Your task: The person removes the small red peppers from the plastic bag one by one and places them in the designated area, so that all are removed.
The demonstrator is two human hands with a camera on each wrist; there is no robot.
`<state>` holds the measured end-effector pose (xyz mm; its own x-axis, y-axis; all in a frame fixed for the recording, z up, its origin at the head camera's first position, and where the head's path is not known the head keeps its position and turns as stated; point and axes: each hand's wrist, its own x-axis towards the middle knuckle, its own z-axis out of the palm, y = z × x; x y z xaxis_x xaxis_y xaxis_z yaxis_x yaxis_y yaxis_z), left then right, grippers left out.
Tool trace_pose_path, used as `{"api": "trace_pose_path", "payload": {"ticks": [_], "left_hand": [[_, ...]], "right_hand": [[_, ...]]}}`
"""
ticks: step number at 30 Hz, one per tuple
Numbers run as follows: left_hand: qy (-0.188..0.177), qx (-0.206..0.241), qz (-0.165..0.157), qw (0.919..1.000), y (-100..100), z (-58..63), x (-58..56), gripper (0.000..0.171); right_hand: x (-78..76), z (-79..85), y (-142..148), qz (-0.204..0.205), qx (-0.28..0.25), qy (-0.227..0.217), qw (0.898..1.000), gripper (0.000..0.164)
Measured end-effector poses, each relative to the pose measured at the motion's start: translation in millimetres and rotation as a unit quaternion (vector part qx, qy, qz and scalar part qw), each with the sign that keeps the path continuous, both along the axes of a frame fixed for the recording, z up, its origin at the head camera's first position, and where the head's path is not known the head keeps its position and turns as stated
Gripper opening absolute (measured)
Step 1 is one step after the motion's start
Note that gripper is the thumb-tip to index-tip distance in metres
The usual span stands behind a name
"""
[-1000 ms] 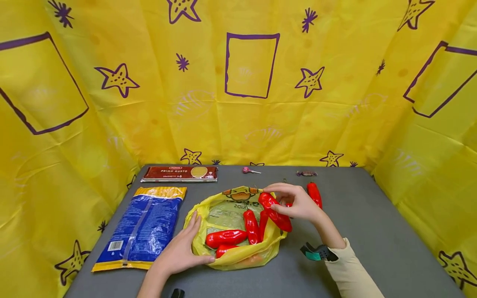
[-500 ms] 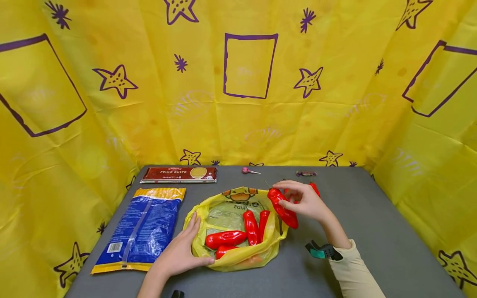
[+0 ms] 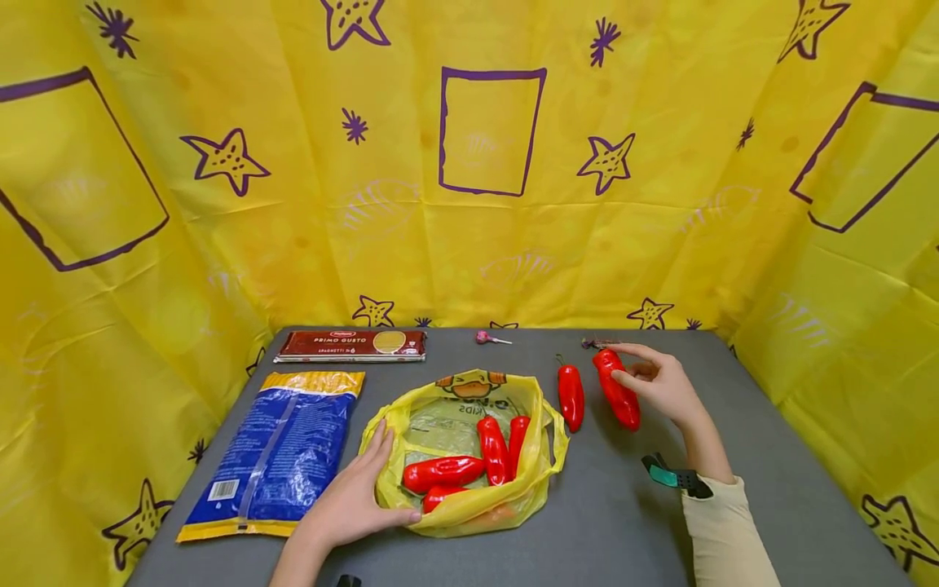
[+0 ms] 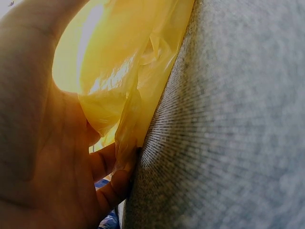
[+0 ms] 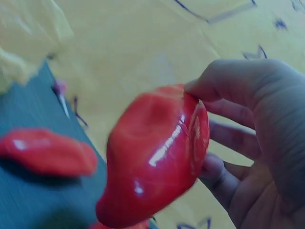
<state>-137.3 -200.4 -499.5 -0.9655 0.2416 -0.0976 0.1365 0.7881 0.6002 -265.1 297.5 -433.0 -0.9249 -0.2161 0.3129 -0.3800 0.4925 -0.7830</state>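
Observation:
My right hand (image 3: 663,387) pinches a red pepper (image 3: 616,395) between thumb and fingertips near its stem end, to the right of a yellow plastic bag (image 3: 499,509). In the right wrist view the held pepper (image 5: 152,152) fills the middle, tip pointing down left. Another red pepper (image 3: 570,397) lies between bag and hand, stem toward the back. More red (image 5: 121,225) shows behind the held pepper, mostly hidden. My left hand (image 3: 355,497) rests with spread thumb and fingers against the left side of the open bag. Several red peppers (image 3: 443,471) lie inside it.
A blue and yellow packet (image 3: 282,456) lies left of the bag, and a brown spaghetti pack (image 3: 352,345) behind it. A lollipop (image 3: 491,337) and a wrapped candy (image 3: 590,343) lie at the back. Yellow patterned cloth (image 3: 491,261) walls the grey table (image 3: 587,522).
My right hand has carried the pepper from the bag's right rim outward to the right, uncovering the pepper lying beside the bag. My left hand has stayed on the bag.

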Motion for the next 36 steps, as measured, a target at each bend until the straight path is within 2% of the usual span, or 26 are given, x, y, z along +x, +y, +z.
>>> {"api": "trace_pose_path", "payload": {"ticks": [4,8,18,22,30,36], "left_hand": [[-0.002,-0.001,0.001,1.0000,0.2,0.1,-0.1,0.138],[-0.002,-0.003,0.001,1.0000,0.1,0.2,-0.2,0.138],[0.002,-0.004,0.000,1.0000,-0.1,1.3,0.9,0.137],[0.000,-0.006,0.001,1.0000,0.0,1.2,1.2,0.137],[0.000,-0.008,-0.002,1.0000,0.0,3.6,1.7,0.136],[0.001,-0.005,0.000,1.0000,1.5,4.1,1.9,0.136]], "right_hand": [[-1.9,-6.8,23.4,-0.074,0.014,-0.018,0.997,0.044],[-6.5,-18.1,41.4,-0.132,0.029,-0.040,0.990,0.047],[-15.7,-53.2,63.7,-0.230,0.060,-0.073,0.968,0.048],[-18.3,-65.1,68.2,-0.249,0.063,-0.081,0.963,0.048],[-21.4,-80.8,72.9,-0.236,0.060,-0.092,0.965,0.050],[-23.9,-87.3,73.2,-0.259,0.039,-0.080,0.962,0.050]]}}
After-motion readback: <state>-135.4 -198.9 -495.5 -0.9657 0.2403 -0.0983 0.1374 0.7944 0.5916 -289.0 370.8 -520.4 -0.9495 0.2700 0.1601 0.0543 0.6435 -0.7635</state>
